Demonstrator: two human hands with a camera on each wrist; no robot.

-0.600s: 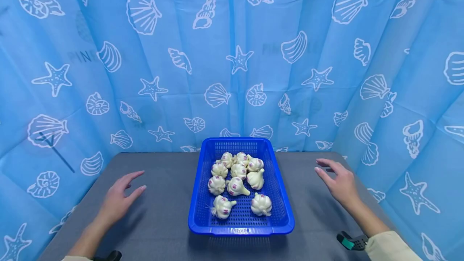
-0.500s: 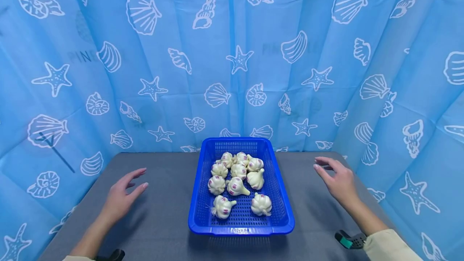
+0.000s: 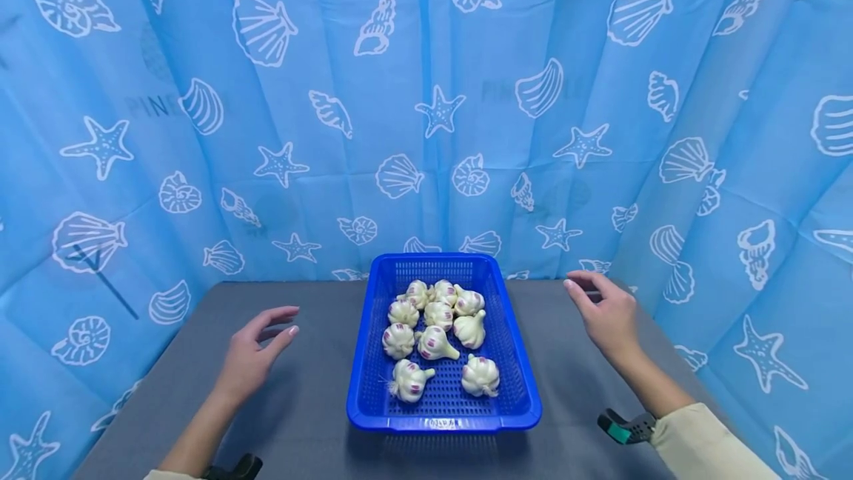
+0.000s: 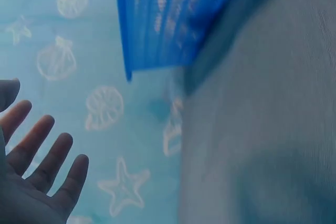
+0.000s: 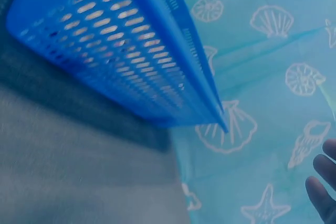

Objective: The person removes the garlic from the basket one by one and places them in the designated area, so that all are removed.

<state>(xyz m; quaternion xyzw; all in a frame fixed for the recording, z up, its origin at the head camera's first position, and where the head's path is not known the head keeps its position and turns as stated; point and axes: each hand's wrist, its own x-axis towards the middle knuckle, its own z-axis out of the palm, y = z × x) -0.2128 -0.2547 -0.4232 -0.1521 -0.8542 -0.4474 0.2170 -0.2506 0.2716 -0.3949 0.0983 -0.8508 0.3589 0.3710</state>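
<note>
Several garlic bulbs [image 3: 434, 343], white with purple marks, lie in a blue perforated plastic basket [image 3: 523, 380]. Most are gathered toward its far half; two sit apart near the front. To the basket's left, my left hand [image 3: 250, 361] hovers over the table, holding nothing. In the left wrist view its fingers [image 4: 63, 182] are spread and fairly straight. My right hand [image 3: 609, 317] hovers on the basket's other side, also holding nothing, thumb and fingers apart. Only some fingertips [image 5: 321, 195] of it appear in the right wrist view. Neither hand touches the basket.
The basket stands on a grey table [image 3: 313, 391], near the middle. Behind and at both sides hangs a blue curtain [image 3: 426, 132] with white shell and starfish prints. A black strap with a green patch [image 3: 623, 430] is on the right wrist.
Both hands have moved inward toward the basket, the left hand to the right and the right hand to the left. The basket and garlic bulbs have stayed in place.
</note>
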